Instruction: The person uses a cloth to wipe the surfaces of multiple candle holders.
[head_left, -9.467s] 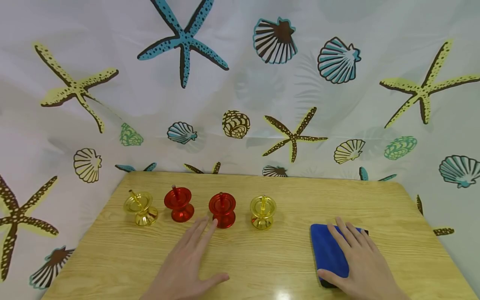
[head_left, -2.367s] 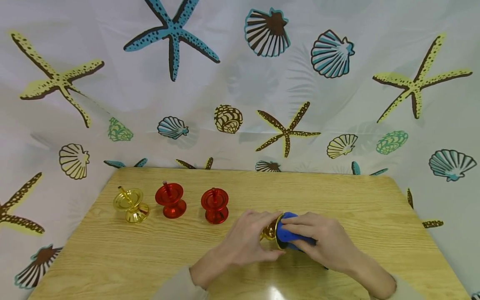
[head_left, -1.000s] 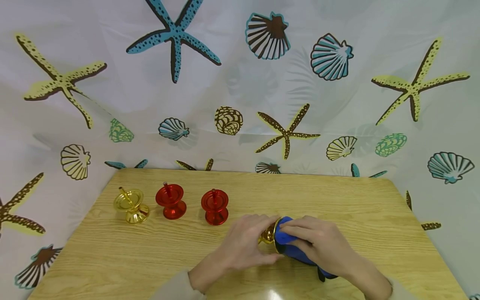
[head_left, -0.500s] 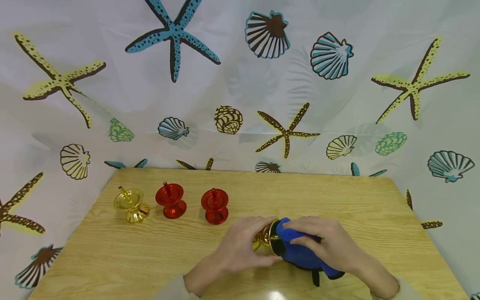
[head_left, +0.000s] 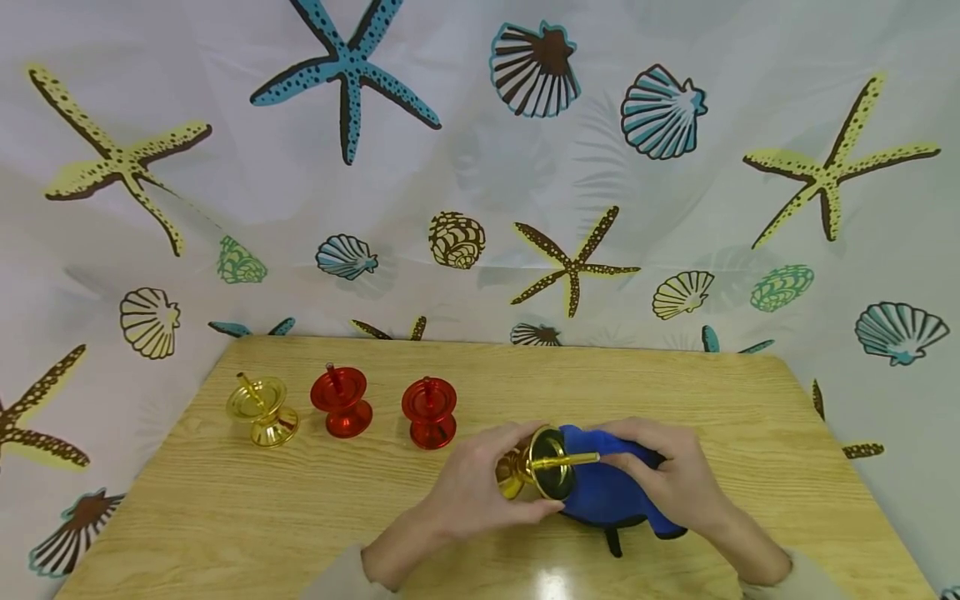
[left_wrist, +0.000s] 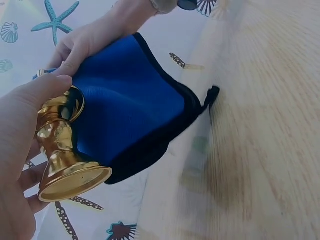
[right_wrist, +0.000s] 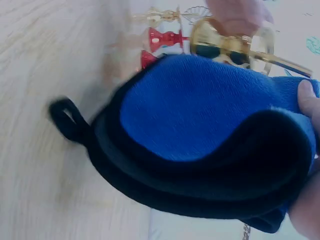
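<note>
My left hand point(head_left: 472, 483) grips a gold candle holder point(head_left: 553, 462) by its stem, tipped on its side above the table. Its dish faces right and its thin centre tube sticks out toward my other hand; the foot point(left_wrist: 80, 181) shows in the left wrist view. My right hand point(head_left: 678, 475) pinches a blue cloth point(head_left: 603, 496) with black edging. The cloth hangs loosely folded beside the dish, its black loop point(right_wrist: 69, 120) dangling. In the right wrist view, the fingertips point(right_wrist: 307, 97) press on the cloth near the tube's end.
A second gold candle holder point(head_left: 258, 404) stands at the left of the wooden table point(head_left: 645, 392). Two red candle holders, one point(head_left: 340, 400) next to it and another point(head_left: 430, 408) nearer the middle, stand upright. A white curtain point(head_left: 480, 167) with shells and starfish hangs behind.
Earlier both hands lay spread, the right on the folded cloth. Then the left took the rightmost gold candle holder and the cloth covered its dish. Now the cloth is off the tube, the dish turned more toward me.
</note>
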